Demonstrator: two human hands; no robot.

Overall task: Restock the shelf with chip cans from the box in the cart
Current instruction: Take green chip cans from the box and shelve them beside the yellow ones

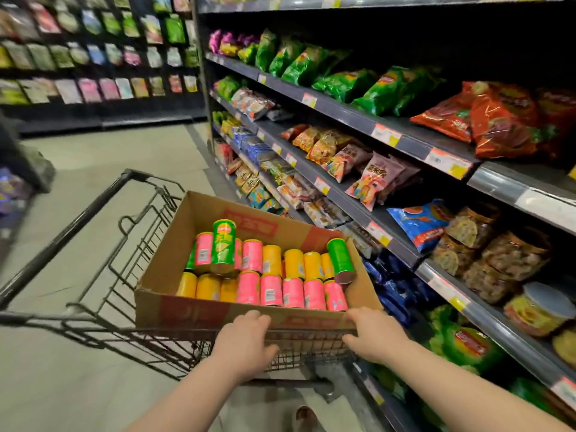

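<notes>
Green chip bags [307, 65], red bags [498, 126], a blue bag [419, 224], far wall of hanging packets [93, 57]

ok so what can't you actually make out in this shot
- Head view, cans under the top layer: hidden by those above and the box walls, so no full count.
- Head view, price tags on the shelf: too small and blurred to read.
- Head view, left hand and right hand: fingertips hidden, so gripping box or cart rail is unclear.
</notes>
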